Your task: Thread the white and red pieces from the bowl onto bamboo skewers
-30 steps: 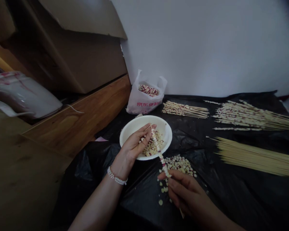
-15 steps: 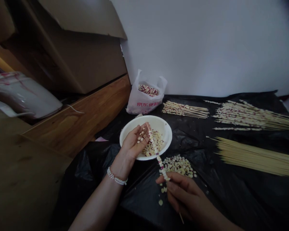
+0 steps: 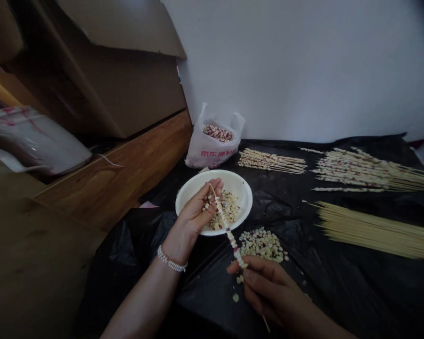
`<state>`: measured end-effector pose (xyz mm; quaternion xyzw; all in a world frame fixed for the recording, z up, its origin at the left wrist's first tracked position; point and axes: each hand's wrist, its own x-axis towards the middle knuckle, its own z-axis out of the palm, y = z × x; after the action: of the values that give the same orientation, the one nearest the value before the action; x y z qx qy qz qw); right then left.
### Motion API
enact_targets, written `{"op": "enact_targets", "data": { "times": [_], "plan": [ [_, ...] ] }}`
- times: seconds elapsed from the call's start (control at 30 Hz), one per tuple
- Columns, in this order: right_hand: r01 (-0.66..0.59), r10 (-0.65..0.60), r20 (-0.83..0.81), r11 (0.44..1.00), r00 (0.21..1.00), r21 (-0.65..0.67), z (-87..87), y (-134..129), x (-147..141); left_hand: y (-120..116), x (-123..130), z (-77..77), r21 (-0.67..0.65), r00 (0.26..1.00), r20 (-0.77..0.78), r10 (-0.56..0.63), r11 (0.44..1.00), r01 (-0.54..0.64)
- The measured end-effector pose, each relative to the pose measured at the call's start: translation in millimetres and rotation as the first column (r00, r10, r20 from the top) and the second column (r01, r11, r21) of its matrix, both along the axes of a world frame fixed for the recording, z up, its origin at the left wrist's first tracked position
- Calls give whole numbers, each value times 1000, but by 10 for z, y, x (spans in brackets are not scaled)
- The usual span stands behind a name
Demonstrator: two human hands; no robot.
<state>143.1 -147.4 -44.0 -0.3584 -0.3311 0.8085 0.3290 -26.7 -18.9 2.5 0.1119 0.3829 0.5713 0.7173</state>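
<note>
Pale skewer [image 3: 230, 235] pinched low in the right hand's [image 3: 270, 285] closed grip, slanting up to the left hand [image 3: 196, 209], which cups a few loose pieces [image 3: 207, 205] over the white bowl [image 3: 246, 197], and it's closely strung, cream flecked dark red, bare at both ends, a heap of pieces [image 3: 263, 245] nearby on black plastic [image 3: 205, 287].

Hands [image 3: 198, 207]: two
Held skewer [image 3: 230, 235]: one
Bowl [image 3: 245, 195]: one
Bag [image 3: 210, 153]: one
Jug [image 3: 49, 141]: one
Loose heap [image 3: 263, 244]: one, pieces too many to count
Filled skewer piles [image 3: 356, 167]: two, skewers overlapping past counting
Bare stick bundle [image 3: 374, 230]: one, sticks uncountable
</note>
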Motion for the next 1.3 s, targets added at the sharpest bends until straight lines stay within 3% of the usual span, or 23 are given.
{"op": "enact_targets", "data": {
  "times": [0.7, 1.03, 1.3],
  "plan": [
    [7, -12, -63, 997, 998, -72, -25, -28, -16, 25, 46, 49, -73, 995, 43, 95, 993, -92],
    [33, -35, -48, 999, 998, -41, -20, -7, -22, 22, 39, 8, -40, 993, -100, 66, 997, -71],
    [40, -40, -16, 999, 999, 14, -109, 40, -6, 32, -7, -20, -33, 1000, 15, -6, 999, 7]
  ]
}}
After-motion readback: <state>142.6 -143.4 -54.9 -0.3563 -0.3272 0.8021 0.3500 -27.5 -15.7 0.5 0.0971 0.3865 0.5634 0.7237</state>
